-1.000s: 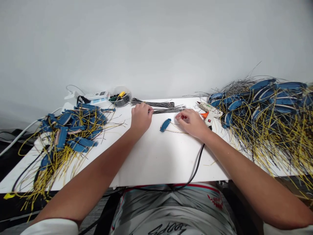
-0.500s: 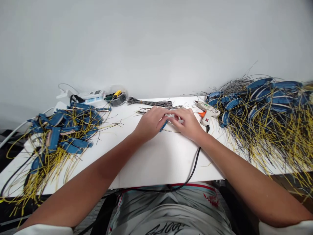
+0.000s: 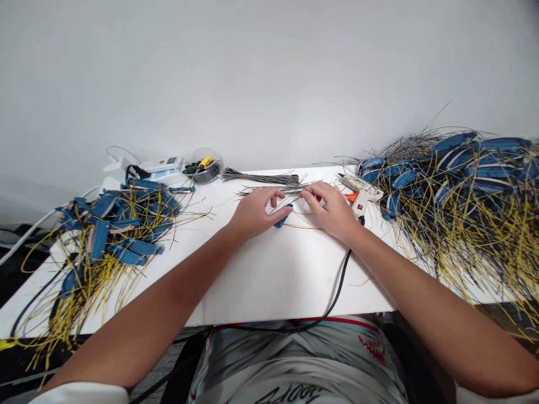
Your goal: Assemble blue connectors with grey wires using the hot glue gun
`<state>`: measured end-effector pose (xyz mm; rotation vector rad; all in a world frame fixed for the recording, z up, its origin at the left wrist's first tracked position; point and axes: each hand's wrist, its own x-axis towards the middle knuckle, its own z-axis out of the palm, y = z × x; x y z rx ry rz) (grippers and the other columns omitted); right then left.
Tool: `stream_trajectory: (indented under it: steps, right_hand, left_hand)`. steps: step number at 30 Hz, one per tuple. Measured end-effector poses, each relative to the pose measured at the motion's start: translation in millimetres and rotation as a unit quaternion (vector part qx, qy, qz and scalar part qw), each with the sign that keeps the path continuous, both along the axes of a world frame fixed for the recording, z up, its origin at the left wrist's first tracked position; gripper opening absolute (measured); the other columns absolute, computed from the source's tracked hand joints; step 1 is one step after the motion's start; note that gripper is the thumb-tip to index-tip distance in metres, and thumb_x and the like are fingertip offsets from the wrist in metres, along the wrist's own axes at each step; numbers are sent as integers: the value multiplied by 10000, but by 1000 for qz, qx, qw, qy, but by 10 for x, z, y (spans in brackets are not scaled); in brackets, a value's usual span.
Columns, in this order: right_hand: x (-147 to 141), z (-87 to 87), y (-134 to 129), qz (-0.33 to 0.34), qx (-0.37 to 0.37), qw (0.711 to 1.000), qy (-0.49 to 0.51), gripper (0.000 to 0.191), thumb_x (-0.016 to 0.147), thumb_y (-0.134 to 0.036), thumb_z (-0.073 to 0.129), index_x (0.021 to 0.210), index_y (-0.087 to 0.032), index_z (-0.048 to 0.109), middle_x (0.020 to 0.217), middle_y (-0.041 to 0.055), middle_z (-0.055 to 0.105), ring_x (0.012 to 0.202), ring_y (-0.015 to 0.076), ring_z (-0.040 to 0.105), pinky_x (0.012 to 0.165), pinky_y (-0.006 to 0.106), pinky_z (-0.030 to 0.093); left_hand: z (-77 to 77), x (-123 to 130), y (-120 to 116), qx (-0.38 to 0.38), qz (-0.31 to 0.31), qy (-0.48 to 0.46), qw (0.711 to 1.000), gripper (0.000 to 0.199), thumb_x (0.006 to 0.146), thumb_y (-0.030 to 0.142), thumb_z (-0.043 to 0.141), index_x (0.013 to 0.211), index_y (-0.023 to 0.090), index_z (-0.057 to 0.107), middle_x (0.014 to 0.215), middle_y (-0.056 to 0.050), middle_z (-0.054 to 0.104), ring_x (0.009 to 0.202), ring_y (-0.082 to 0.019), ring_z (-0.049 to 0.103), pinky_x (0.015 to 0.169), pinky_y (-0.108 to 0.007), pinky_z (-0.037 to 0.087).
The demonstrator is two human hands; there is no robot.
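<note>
While the left hand (image 3: pixel 256 214) curls narrowly just beside a blue plastic piece (image 3: pixel 284 216), the right hand (image 3: pixel 327 211) curls at thin black wires (image 3: pixel 280 191) lying on the white surface (image 3: pixel 273 280); whether either grips anything, cannot tell. Yellow wire (image 3: pixel 303 226) trails rightward from the piece. Glue gun (image 3: pixel 357 189) lies just right of the right hand. Tangled heaps of blue pieces and wires: left heap (image 3: pixel 109 224), right heap (image 3: pixel 458 196).

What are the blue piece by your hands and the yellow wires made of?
The blue piece looks like moulded plastic, smooth with an even colour. The yellow wires look plastic-coated, thin and bendy; any metal inside is hidden.
</note>
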<state>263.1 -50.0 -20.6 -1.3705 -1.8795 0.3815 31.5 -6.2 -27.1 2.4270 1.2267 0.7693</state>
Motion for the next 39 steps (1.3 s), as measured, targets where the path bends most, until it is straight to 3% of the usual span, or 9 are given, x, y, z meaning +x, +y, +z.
stream_trajectory:
  steps: [5, 10, 15, 18, 21, 27, 30, 33, 39]
  right_hand:
    - [15, -18, 7, -18, 15, 1000, 5, 258, 1073, -346, 477, 933, -242, 666, 970, 81, 670, 988, 273, 597, 926, 437, 437]
    - [14, 10, -27, -8, 62, 998, 7, 241, 1078, -347, 481, 979, -242, 673, 1124, 111, 647, 1133, 290, 577, 1038, 463, 438]
    - [1, -33, -24, 68, 49, 996, -9, 261, 1096, -319, 438, 1038, -244, 681, 1317, 109, 667, 1270, 274, 570, 1128, 459, 394]
    - [-10, -88, 3, 122, -7, 992, -34, 247, 1098, -338, 427, 1026, -248, 647, 1162, 88, 712, 1149, 263, 609, 1060, 447, 420]
    - [-25, -113, 21, 134, -31, 989, -48, 258, 1097, -352, 408, 961, -240, 596, 995, 77, 670, 1011, 253, 593, 956, 417, 443]
    - [-40, -63, 7, 89, -15, 995, -35, 271, 1097, -319, 355, 856, -257, 463, 876, 63, 610, 893, 249, 552, 868, 402, 431]
    - [-17, -5, -19, 40, 0, 999, -15, 274, 1097, -321, 359, 842, -260, 437, 840, 54, 593, 854, 250, 550, 859, 407, 422]
    - [24, 48, -44, -8, 38, 999, 3, 269, 1103, -325, 353, 854, -262, 432, 847, 57, 586, 857, 254, 541, 865, 415, 410]
    - [78, 60, -41, -62, 62, 996, 6, 265, 1100, -335, 352, 862, -262, 444, 870, 66, 613, 892, 263, 554, 883, 434, 407]
  left_hand:
    - [-27, 1, 40, 21, 25, 49, 998, 201, 971, 416, 661, 887, 234, 678, 893, -34, 709, 932, -231, 630, 781, -355, 458]
    - [32, 12, 2, 41, 40, 41, 997, 233, 1041, 410, 580, 955, 237, 710, 964, -28, 763, 911, -217, 649, 785, -359, 453]
    - [21, 43, -52, 25, 4, 28, 999, 227, 1022, 425, 620, 967, 261, 766, 942, 3, 769, 809, -176, 652, 726, -327, 438]
    - [-21, 67, -60, -17, -3, 17, 1000, 208, 982, 439, 673, 970, 265, 787, 916, 12, 768, 740, -161, 631, 684, -319, 427]
    - [-36, 79, -65, -29, -2, -14, 999, 224, 960, 454, 700, 1009, 259, 799, 952, 5, 776, 702, -151, 604, 683, -317, 438]
    - [27, 80, -91, -9, 7, -66, 998, 267, 1000, 470, 638, 1058, 246, 772, 970, -18, 747, 746, -166, 567, 746, -323, 466]
    - [50, 62, -95, -25, 35, -118, 992, 356, 1082, 479, 475, 1093, 235, 734, 1020, -34, 734, 849, -183, 612, 803, -331, 480]
    - [49, 19, -78, -46, 50, -142, 988, 479, 1126, 477, 316, 1000, 219, 699, 917, -34, 702, 851, -187, 625, 799, -338, 469]
    - [85, -5, -86, -2, -8, -41, 999, 373, 1075, 397, 425, 788, 222, 587, 751, -22, 622, 743, -195, 567, 720, -357, 408]
